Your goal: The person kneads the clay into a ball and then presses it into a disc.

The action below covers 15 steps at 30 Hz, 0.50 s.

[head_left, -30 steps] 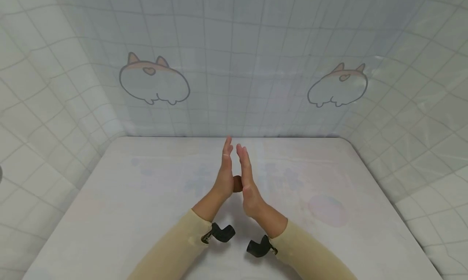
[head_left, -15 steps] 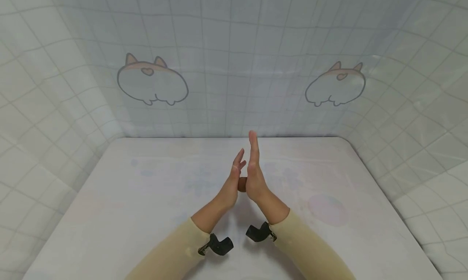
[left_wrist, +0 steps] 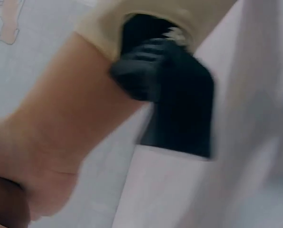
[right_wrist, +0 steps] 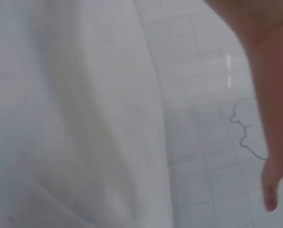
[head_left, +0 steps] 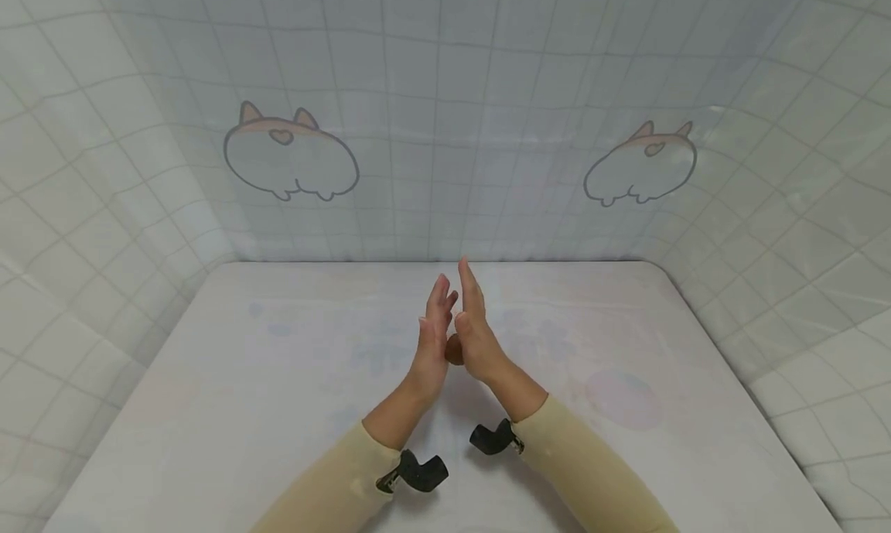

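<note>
A small brown rounded lump (head_left: pixel 454 350), like modelling clay, sits pressed between the two palms in the head view. My left hand (head_left: pixel 428 355) lies against its left side with fingers straight and pointing away. From the right, the palm of my right hand (head_left: pixel 480 343) touches it, fingers also straight. Both hands are above the table and partly cover the lump. Part of the brown lump (left_wrist: pixel 7 202) shows against the left palm at the lower left of the left wrist view. The right wrist view catches only the edge of the right hand (right_wrist: pixel 274 178).
A white table (head_left: pixel 278 409) with faint pastel patches spreads under the hands. Behind it hangs a pale grid-patterned sheet (head_left: pixel 473 154) with cartoon animal drawings, and similar sheeting flanks both sides. Black wrist mounts (head_left: pixel 421 471) stick out from the sleeves.
The palms have slid back and forth against each other with the lump between them. Since half a second ago the left hand has moved forward and left, the right hand slightly left.
</note>
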Motion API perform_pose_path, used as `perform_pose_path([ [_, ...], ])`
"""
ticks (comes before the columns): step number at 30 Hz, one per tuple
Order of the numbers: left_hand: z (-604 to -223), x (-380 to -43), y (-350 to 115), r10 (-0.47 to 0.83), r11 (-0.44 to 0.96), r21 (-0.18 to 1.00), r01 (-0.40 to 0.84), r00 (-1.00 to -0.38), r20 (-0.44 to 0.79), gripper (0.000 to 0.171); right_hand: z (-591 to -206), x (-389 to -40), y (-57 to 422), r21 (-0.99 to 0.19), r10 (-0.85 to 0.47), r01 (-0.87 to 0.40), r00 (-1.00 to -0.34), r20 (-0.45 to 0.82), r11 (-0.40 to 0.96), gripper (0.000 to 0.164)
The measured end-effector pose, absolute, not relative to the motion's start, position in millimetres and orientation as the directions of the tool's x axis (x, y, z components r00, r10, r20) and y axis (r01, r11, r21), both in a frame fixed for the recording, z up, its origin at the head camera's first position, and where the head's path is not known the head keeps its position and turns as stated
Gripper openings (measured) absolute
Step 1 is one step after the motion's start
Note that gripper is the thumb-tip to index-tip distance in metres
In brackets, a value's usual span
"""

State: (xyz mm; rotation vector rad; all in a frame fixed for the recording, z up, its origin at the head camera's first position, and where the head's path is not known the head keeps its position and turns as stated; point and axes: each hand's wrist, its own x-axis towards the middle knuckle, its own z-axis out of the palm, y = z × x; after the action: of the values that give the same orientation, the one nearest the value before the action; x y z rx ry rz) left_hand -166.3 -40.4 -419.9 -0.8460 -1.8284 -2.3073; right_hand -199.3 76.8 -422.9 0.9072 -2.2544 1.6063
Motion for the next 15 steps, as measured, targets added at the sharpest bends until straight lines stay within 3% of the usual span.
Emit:
perform_pose_path([
  [6,-413.1,-170.9,-41.7,0.209,-0.285,0.836,0.469,-0.821,0.532,0.094,-432.8,-193.5,76.2,-0.818,-0.417,-0.561,-0.78,0.467,0.132,0.092],
  [10,-410.2,-174.2,-41.0,0.189,-0.251,0.836,0.487,-0.823,0.536,0.098,-437.3,-190.9,75.5,-0.819,-0.444,-0.573,-0.741,0.503,0.029,0.09],
  [15,-407.2,-180.1,-41.2,0.171,-0.167,0.856,0.49,-0.841,0.514,0.103,-438.0,-187.7,73.9,-0.78,-0.431,-0.626,-0.702,0.567,-0.006,0.089],
])
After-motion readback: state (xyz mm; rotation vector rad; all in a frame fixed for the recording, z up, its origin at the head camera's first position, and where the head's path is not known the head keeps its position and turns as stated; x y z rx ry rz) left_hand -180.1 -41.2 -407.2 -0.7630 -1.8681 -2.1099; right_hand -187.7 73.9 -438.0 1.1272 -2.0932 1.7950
